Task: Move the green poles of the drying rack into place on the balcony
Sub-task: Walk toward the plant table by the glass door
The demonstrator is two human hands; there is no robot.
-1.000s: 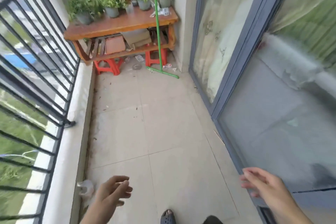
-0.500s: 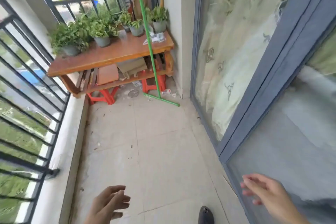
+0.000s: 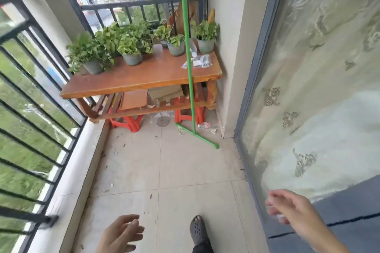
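A green pole (image 3: 188, 55) stands nearly upright at the far end of the balcony, in front of a wooden table, and its top runs out of view. Its green cross foot (image 3: 197, 136) lies on the tiled floor. My left hand (image 3: 121, 234) hangs low at the bottom centre, empty, with loosely spread fingers. Over by the glass door at the lower right, my right hand (image 3: 287, 206) is also empty and its fingers are apart. Both hands are far from the pole.
The wooden table (image 3: 141, 81) holds several potted plants (image 3: 131, 47) and rests on red stools (image 3: 127, 123). A black railing (image 3: 41, 96) lines the left side and the far end. A grey-framed sliding glass door (image 3: 255, 80) lines the right. My dark shoe (image 3: 198, 230) is on the tiles.
The view has tilted up and moved toward the far end, so the table and pole look nearer. Both hands stay empty and low; my shoe has stepped forward.
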